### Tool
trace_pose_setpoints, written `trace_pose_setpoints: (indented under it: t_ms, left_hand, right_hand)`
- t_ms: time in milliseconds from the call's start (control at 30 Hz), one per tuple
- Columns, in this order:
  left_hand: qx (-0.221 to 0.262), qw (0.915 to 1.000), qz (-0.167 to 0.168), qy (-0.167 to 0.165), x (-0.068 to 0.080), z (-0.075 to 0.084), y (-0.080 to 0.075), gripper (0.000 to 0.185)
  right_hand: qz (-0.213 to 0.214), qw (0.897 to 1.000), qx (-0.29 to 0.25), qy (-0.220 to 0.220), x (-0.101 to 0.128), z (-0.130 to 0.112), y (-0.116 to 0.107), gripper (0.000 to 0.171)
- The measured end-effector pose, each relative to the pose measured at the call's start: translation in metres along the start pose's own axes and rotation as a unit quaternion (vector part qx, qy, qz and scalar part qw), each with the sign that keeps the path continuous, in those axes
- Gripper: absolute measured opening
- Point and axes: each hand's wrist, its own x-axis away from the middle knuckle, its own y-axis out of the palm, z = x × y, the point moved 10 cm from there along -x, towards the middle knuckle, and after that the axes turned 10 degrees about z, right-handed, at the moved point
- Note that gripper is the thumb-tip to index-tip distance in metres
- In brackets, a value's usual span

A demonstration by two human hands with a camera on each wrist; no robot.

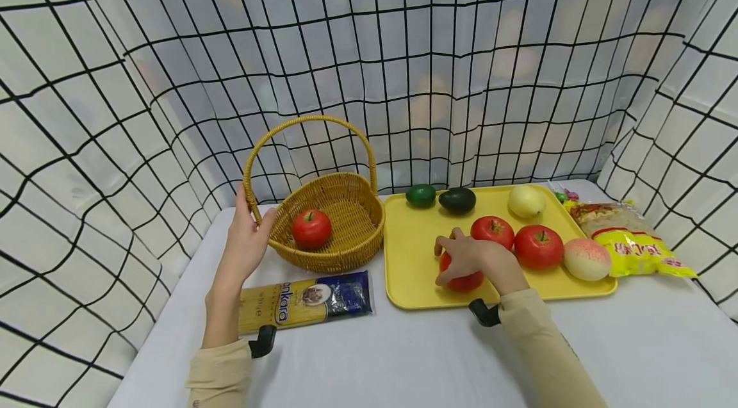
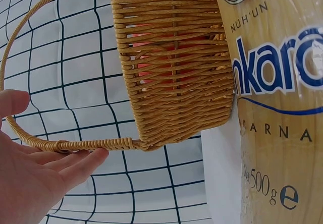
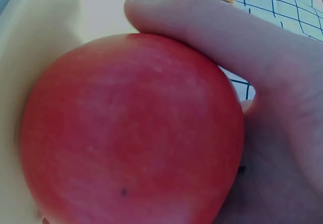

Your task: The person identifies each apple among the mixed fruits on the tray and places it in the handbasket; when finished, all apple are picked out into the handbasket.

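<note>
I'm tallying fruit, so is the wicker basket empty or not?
Not empty: one red fruit lies inside the wicker basket; the head view shows it through the open top.

In the head view, the right hand (image 1: 471, 255) covers part of a round red fruit (image 1: 466, 283); the right wrist view's bottom edge crops it. The left forearm (image 1: 221, 318) hides one end of a yellow-and-blue plastic pasta packet (image 1: 305, 305). The left wrist view's top edge crops a golden wicker basket (image 2: 184, 110). Pink-and-green objects (image 1: 569, 195) are too small to identify.
</note>
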Motion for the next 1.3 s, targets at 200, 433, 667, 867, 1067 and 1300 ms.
trace_pose_setpoints:
  t_ms: [200,433,667,867,1067,1300]
  left_hand:
    - [0.001,1.0,-0.003,-0.005,0.0,-0.001,0.0,0.087]
    - [0.002,0.9999,-0.004,-0.011,0.003,-0.004,-0.002,0.087]
    - [0.003,1.0,-0.001,-0.007,0.005,-0.004,-0.004,0.087]
    - [0.009,1.0,-0.003,-0.001,0.005,-0.003,-0.003,0.087]
    - [0.014,0.9999,-0.002,0.004,0.002,0.0,-0.002,0.087]
    - [0.019,0.9998,-0.004,0.007,0.0,0.003,-0.001,0.086]
  right_hand:
    - [-0.007,1.0,0.019,0.011,0.002,-0.001,0.001,0.053]
    - [-0.019,1.0,0.014,0.021,0.003,0.002,0.004,0.048]
    - [-0.022,0.999,0.015,0.02,0.004,0.004,0.002,0.046]
    - [-0.008,1.0,0.007,0.008,0.003,0.004,0.001,0.043]
    - [0.024,1.0,0.01,-0.003,0.0,0.003,-0.01,0.048]
    - [0.074,0.997,-0.023,-0.002,-0.006,0.002,-0.021,0.06]
